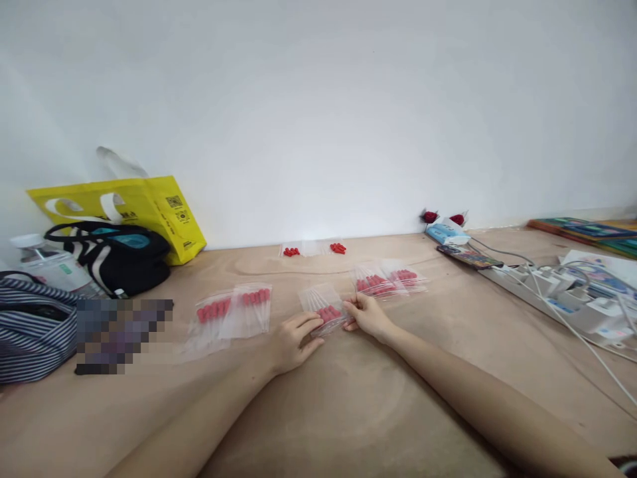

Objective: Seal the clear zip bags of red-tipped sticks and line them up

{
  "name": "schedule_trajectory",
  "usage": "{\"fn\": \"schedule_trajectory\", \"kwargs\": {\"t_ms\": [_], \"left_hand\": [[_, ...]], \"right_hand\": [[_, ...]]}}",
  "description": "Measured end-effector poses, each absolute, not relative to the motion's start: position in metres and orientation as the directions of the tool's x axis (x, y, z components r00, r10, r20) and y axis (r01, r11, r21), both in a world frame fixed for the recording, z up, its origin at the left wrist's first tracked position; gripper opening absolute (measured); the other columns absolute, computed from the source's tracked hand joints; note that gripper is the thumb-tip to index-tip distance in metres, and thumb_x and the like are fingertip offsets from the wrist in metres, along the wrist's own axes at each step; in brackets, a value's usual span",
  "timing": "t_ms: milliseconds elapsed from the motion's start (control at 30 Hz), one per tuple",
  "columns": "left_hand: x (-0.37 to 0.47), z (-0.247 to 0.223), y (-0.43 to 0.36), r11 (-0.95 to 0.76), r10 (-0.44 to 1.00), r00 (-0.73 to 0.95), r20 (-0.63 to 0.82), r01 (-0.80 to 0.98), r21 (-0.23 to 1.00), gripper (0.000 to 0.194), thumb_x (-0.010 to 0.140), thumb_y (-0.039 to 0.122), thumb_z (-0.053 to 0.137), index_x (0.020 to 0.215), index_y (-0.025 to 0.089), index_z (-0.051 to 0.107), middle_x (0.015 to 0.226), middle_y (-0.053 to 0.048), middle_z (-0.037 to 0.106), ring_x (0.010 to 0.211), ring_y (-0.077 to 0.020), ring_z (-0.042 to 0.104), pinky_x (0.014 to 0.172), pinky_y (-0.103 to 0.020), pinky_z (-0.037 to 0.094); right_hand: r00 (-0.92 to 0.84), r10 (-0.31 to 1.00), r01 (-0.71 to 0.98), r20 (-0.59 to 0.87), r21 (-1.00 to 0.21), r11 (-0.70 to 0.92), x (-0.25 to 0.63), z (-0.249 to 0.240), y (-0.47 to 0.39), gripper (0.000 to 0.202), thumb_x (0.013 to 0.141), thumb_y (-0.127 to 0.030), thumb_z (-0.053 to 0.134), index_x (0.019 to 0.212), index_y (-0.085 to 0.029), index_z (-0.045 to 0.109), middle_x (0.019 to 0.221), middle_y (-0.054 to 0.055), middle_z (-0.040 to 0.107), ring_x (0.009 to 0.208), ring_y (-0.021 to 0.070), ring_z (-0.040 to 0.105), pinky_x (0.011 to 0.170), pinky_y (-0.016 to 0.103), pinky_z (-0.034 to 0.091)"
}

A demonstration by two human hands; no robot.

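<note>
In front of me lies a small clear zip bag point(318, 296) holding several white sticks with red tips point(328, 314). My left hand point(294, 340) has its fingers and thumb at the bag's lower left edge. At the lower right corner, my right hand point(367, 316) pinches the bag between thumb and fingers; the fingertips are partly hidden. Close to the right hand are overlapping bags of the same red-tipped sticks point(375, 284). Left of my left hand, more filled bags point(256, 312) lie side by side on the wooden table point(348, 411).
Two bags with small red pieces point(291, 252) lie by the wall. On the left stand a yellow bag point(184, 226), a black pouch point(134, 259), a bottle point(60, 269) and a striped bag point(37, 338). A power strip point(542, 299) with cables and a phone point(470, 257) lie right.
</note>
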State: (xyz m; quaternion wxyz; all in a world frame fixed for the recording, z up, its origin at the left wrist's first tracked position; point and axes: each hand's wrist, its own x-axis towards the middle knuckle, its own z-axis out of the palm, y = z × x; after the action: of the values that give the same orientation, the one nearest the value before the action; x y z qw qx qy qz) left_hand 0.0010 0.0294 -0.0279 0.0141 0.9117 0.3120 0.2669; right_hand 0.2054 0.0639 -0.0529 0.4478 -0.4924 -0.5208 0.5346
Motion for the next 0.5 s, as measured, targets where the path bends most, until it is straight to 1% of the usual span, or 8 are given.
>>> {"fn": "schedule_trajectory", "kwargs": {"t_ms": [67,133,200,267,333,433,500], "left_hand": [[-0.004,-0.03,0.036,-0.813,0.551,0.663,0.507,0.564,0.145,0.023,0.081,0.023,0.047,0.102,0.017,0.054,0.101,-0.008,0.06,0.093,-0.0178,0.057,0.081,-0.031,0.049],[-0.007,-0.031,0.042,-0.821,0.527,0.671,0.522,0.561,0.107,0.022,0.082,0.02,0.044,0.101,0.017,0.054,0.099,-0.008,0.061,0.09,-0.0175,0.059,0.079,-0.031,0.05],[-0.006,-0.032,0.044,-0.825,0.521,0.672,0.527,0.555,0.108,0.022,0.082,0.019,0.044,0.1,0.017,0.055,0.098,-0.007,0.061,0.089,-0.0169,0.059,0.077,-0.03,0.051],[-0.004,-0.032,0.045,-0.816,0.541,0.653,0.531,0.56,0.143,0.021,0.081,0.02,0.044,0.099,0.017,0.055,0.098,-0.007,0.061,0.088,-0.0165,0.059,0.077,-0.029,0.051],[0.0,-0.032,0.046,-0.803,0.566,0.63,0.532,0.568,0.182,0.021,0.08,0.021,0.046,0.098,0.017,0.055,0.098,-0.007,0.061,0.087,-0.0162,0.059,0.077,-0.028,0.051],[0.003,-0.032,0.047,-0.799,0.578,0.626,0.524,0.564,0.208,0.021,0.08,0.022,0.046,0.097,0.017,0.056,0.098,-0.006,0.061,0.088,-0.016,0.059,0.078,-0.029,0.05],[0.003,-0.032,0.047,-0.802,0.576,0.627,0.525,0.559,0.212,0.021,0.08,0.021,0.046,0.097,0.017,0.056,0.098,-0.006,0.061,0.088,-0.0157,0.059,0.079,-0.029,0.05]], "right_hand": [[-0.212,0.977,-0.012,0.011,-1.0,0.009,0.215,-0.052,0.06,0.022,0.067,-0.026,0.062,0.084,-0.017,0.051,0.072,-0.002,0.057,0.059,0.0081,0.058,0.059,0.022,0.05],[-0.308,0.946,-0.037,0.104,-0.995,0.097,0.224,-0.053,0.056,0.037,0.059,-0.025,0.068,0.091,-0.017,0.052,0.08,-0.001,0.057,0.07,0.0088,0.058,0.068,0.024,0.049],[-0.349,0.921,0.006,0.173,-0.982,0.187,0.227,-0.055,0.054,0.042,0.055,-0.025,0.07,0.092,-0.017,0.052,0.082,0.0,0.055,0.074,0.0096,0.057,0.07,0.024,0.048],[-0.322,0.92,0.124,0.223,-0.953,0.275,0.224,-0.056,0.053,0.037,0.056,-0.026,0.07,0.089,-0.017,0.054,0.083,0.001,0.052,0.07,0.0094,0.056,0.066,0.024,0.048],[-0.253,0.928,0.275,0.275,-0.899,0.341,0.215,-0.056,0.054,0.026,0.059,-0.023,0.067,0.083,-0.016,0.057,0.086,0.002,0.05,0.062,0.0077,0.054,0.06,0.023,0.048],[-0.142,0.929,0.457,0.343,-0.81,0.369,0.202,-0.053,0.059,0.013,0.062,-0.013,0.059,0.075,-0.016,0.058,0.081,0.002,0.05,0.056,0.0068,0.05,0.056,0.022,0.046],[-0.088,0.916,0.531,0.391,-0.76,0.375,0.198,-0.052,0.062,0.013,0.062,-0.007,0.053,0.07,-0.016,0.057,0.074,0.001,0.051,0.056,0.0079,0.048,0.056,0.022,0.044]]}}
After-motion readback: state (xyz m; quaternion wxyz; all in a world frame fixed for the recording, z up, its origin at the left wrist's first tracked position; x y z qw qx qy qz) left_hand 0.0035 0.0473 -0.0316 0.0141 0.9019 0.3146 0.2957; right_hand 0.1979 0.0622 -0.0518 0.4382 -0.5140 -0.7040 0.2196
